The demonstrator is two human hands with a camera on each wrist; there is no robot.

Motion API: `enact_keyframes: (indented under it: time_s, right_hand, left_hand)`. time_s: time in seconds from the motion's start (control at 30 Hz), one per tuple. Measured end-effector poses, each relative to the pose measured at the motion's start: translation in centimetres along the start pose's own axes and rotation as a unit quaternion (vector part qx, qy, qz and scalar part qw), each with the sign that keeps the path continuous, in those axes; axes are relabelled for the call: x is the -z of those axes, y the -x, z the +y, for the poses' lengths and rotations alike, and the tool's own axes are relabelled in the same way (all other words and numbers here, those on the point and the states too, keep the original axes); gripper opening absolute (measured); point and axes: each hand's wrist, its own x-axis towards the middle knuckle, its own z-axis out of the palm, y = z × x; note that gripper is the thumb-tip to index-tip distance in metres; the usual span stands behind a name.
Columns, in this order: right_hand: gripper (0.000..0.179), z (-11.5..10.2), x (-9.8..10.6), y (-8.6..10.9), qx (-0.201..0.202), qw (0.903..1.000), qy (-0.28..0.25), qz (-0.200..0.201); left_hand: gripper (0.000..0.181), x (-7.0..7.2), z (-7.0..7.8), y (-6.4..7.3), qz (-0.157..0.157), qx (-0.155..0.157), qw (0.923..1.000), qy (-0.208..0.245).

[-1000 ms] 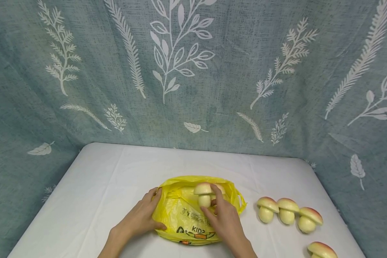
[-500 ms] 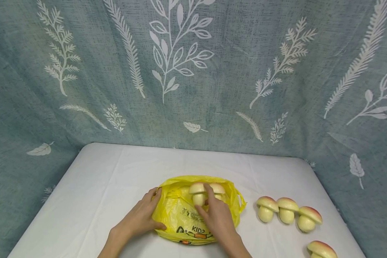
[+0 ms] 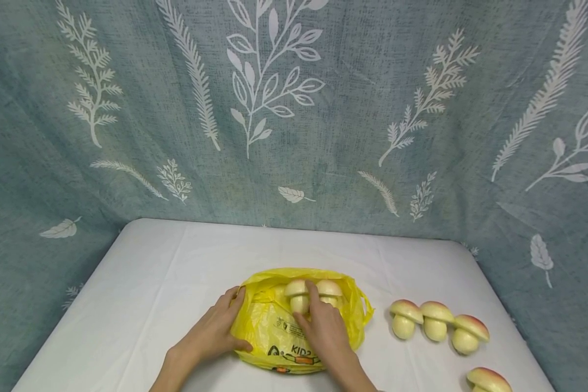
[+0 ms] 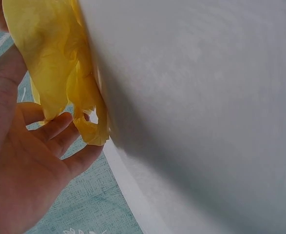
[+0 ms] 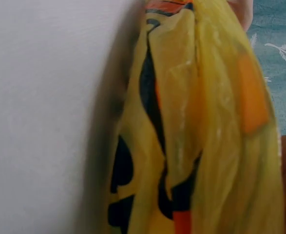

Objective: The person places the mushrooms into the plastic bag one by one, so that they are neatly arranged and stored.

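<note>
A set-up screened off by cloth (image 3: 343,163); whether the room around it belongs to a home, a studio or some other place cannot be told. Beyond the hands (image 3: 325,329) and to both sides of them the cloth hangs blue-green, with a pale leaf pattern (image 3: 291,194); beneath them spreads a white, faintly creased surface (image 3: 176,277).

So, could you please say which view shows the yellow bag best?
The head view, since it shows the yellow bag nearly whole, mouth open. The left wrist view shows a crumpled part; the right wrist view, part of its printed side.
</note>
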Motion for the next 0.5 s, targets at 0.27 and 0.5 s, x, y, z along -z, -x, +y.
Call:
enact_keyframes:
  time_s: [0.27,0.5]
  right_hand:
    - [0.072,0.25,-0.16,-0.01,0.004,0.9997,0.021,0.014]
    - [0.071,0.38,-0.05,-0.05,0.006,0.9997,0.019,0.014]
  left_hand:
    - [0.118,-0.10,-0.05,-0.07,0.001,0.001,1.0000,-0.001]
    - [0.118,-0.12,-0.07,-0.05,0.003,0.000,1.0000,-0.002]
